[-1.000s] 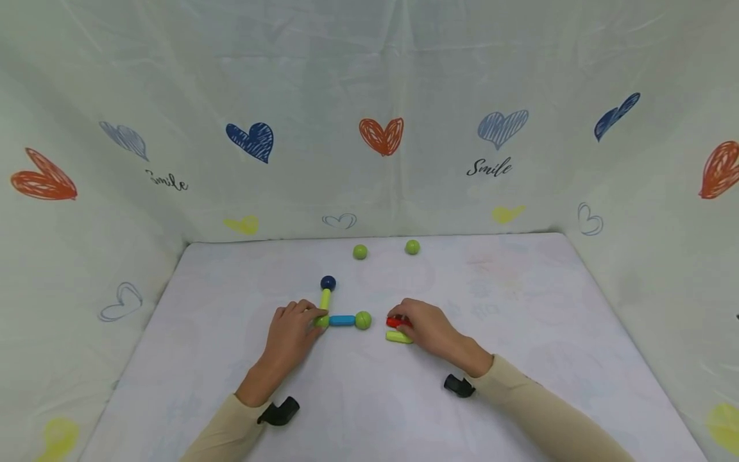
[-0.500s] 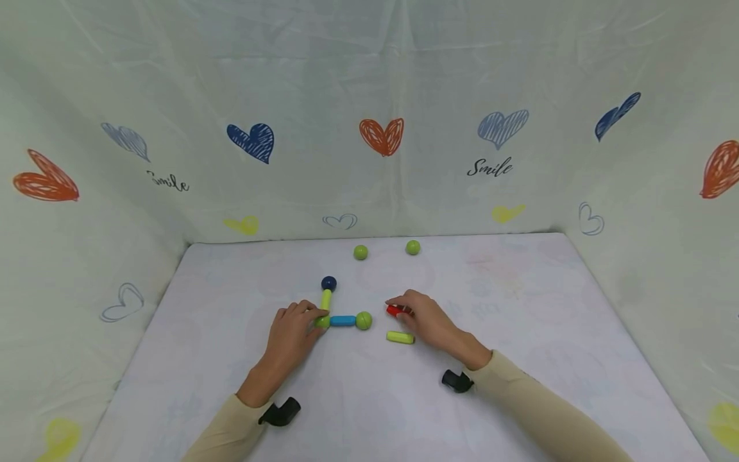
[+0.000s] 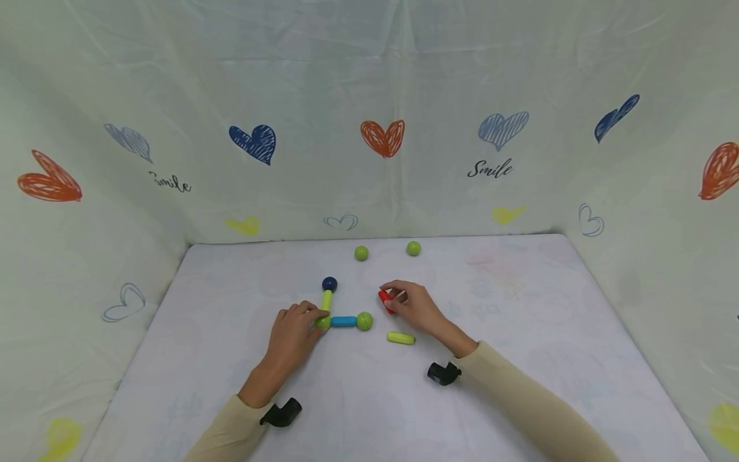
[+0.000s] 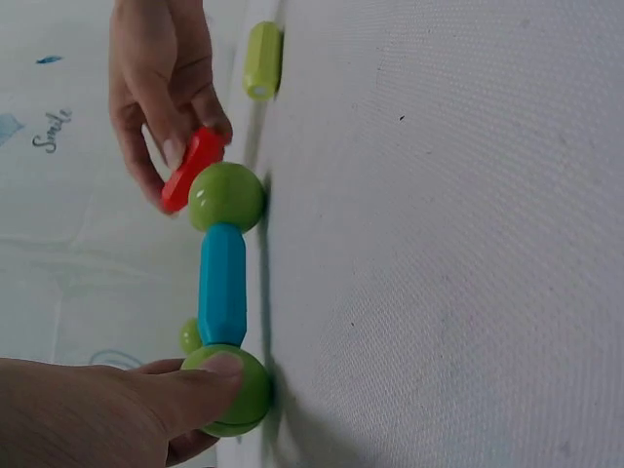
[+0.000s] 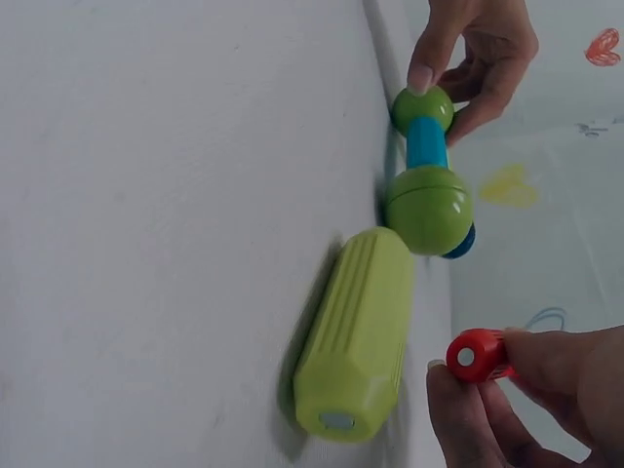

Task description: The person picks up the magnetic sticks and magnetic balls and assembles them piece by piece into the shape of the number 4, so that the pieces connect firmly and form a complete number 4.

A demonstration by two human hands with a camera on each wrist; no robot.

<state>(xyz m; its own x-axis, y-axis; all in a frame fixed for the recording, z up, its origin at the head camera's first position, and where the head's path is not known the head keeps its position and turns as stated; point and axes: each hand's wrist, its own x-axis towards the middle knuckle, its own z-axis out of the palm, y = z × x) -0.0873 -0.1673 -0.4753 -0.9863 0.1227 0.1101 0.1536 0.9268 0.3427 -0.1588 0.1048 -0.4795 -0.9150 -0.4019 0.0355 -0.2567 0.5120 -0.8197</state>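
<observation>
Your left hand (image 3: 293, 332) pinches a green corner ball (image 4: 246, 398), its thumb and fingers closed to the ball's width. With twelve o'clock at the far edge of the table (image 3: 369, 404) in the head view, an attached yellow-green rod (image 3: 327, 299) extends from this ball toward twelve and ends at a navy ball (image 3: 330, 284). A blue rod (image 3: 344, 321) extends from it toward three and ends at a green end ball (image 3: 364, 321).

Your right hand (image 3: 418, 310), just before three o'clock from the end ball, grips a red rod (image 3: 384, 298), the fingers and thumb parted only by its thickness. The red rod is near the end ball, between one and two o'clock from it, and slants from eleven to five; the right wrist view shows a pale disc in one end.

At five o'clock from the red rod, a loose yellow-green rod (image 3: 401, 338) lies on the table, lengthwise roughly from nine to three. Well apart, toward the far edge, sit two more green spheres: the first far ball (image 3: 361, 253) at eleven o'clock from the red rod, the second far ball (image 3: 413, 248) at one. Behind the table hangs a pale backdrop (image 3: 312, 179) printed with hearts.
</observation>
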